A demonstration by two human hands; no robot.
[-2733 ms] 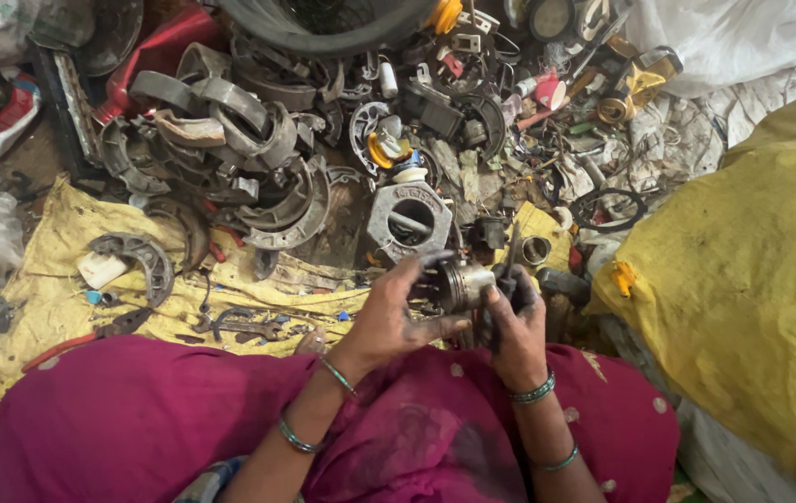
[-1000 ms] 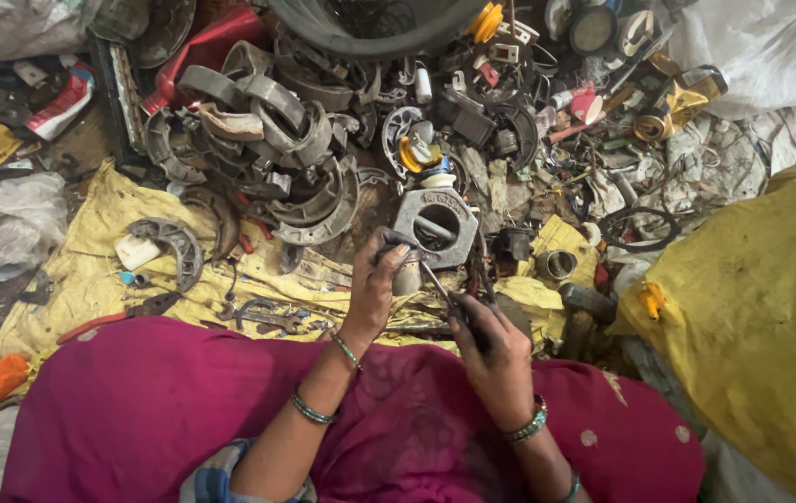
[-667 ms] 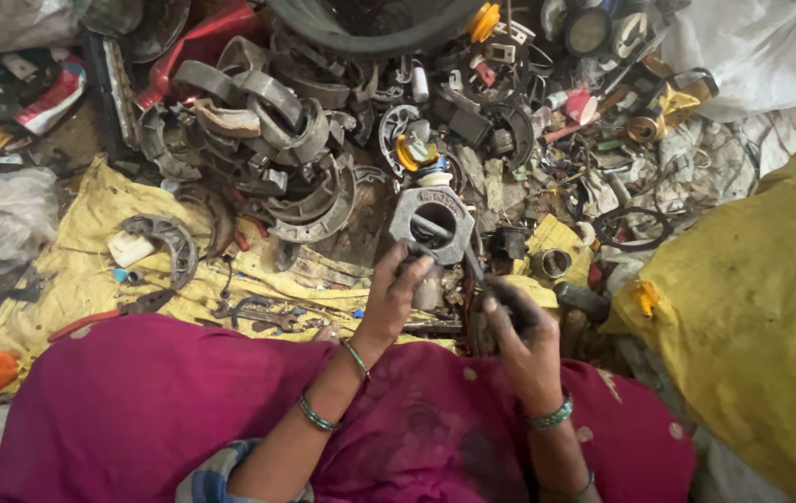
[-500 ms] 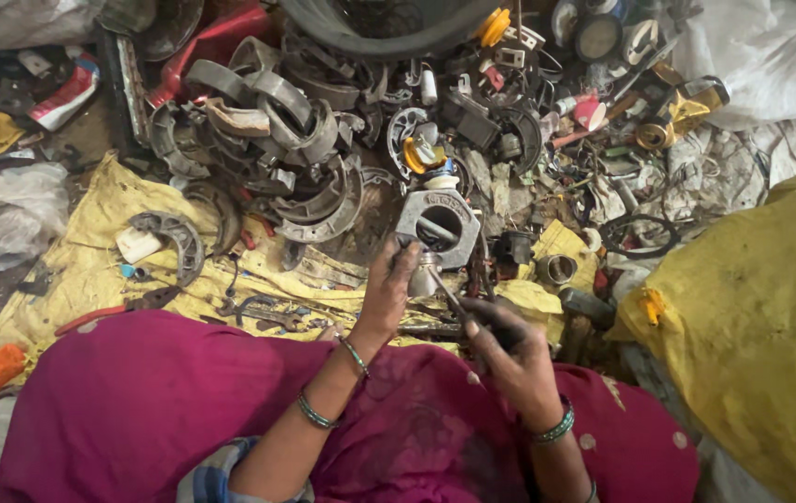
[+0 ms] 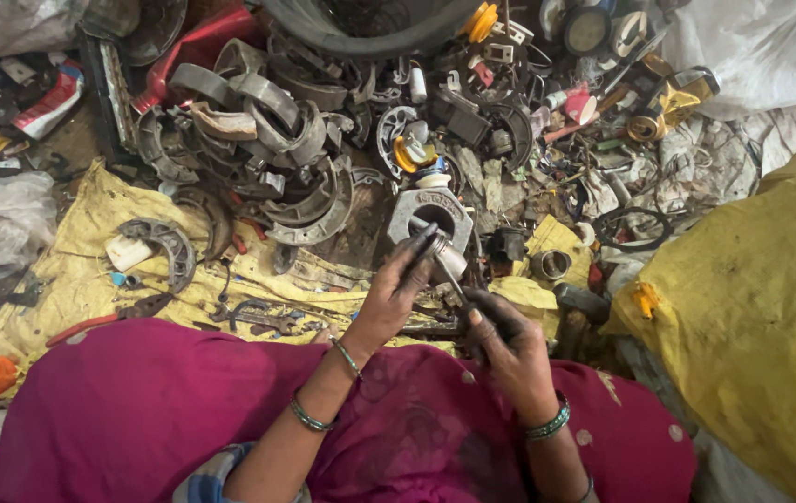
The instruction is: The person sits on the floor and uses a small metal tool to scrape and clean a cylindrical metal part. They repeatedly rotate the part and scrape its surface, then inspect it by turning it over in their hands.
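the left hand (image 5: pixel 396 296) pinches a small metal cylinder (image 5: pixel 445 253); the right hand (image 5: pixel 500 340) grips a thin tool (image 5: pixel 451 277) (shaft slanting up-left) whose tip touches it.

The left hand (image 5: pixel 396 296) and right hand (image 5: pixel 508 346) sit side by side above the lap (image 5: pixel 230 410), near the frame's middle. A small part (image 5: pixel 446 253) lies at the left hand's fingertips, with a rod (image 5: pixel 452 277) running from it to the right hand. Just beyond stands a housing (image 5: pixel 430 212) (on the ground). Curved shoes (image 5: pixel 277 140) pile up behind-left. A cloth (image 5: pixel 90 270) spreads left; a sack (image 5: pixel 752 317) lies right.
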